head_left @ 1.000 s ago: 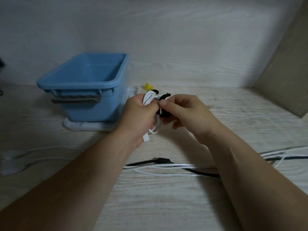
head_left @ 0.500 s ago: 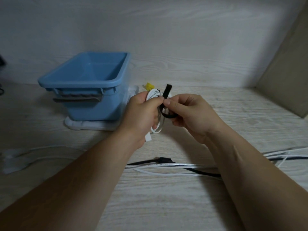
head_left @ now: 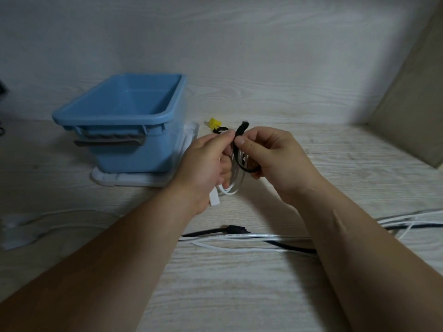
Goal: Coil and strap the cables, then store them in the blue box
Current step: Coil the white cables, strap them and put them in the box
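L hand (head_left: 206, 161) grips white coil (head_left: 236, 185); R hand (head_left: 275, 159) pinches strap (head_left: 239, 135), not yet tight. Box (head_left: 124, 111) has nothing in it; other cables (head_left: 239, 238) lie loose.

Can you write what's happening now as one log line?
step: strapping | left hand: holds coil | right hand: pinches strap | box: looks empty

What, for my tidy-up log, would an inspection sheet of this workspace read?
Surface: pale wood-grain tabletop.
Job's things: open blue plastic box, nothing seen inside, standing on a white plastic tray; coiled white cable; black fabric strap partly looped round it, end free.
Clutter: small yellow object and black ring behind the hands.
Hands: left hand grips the coiled white cable; right hand pinches the black fabric strap.
Cables: loose white and black cables lie nearer the person; white block with lead at far left.
Surroundings: pale wood-grain wall; beige panel at right.
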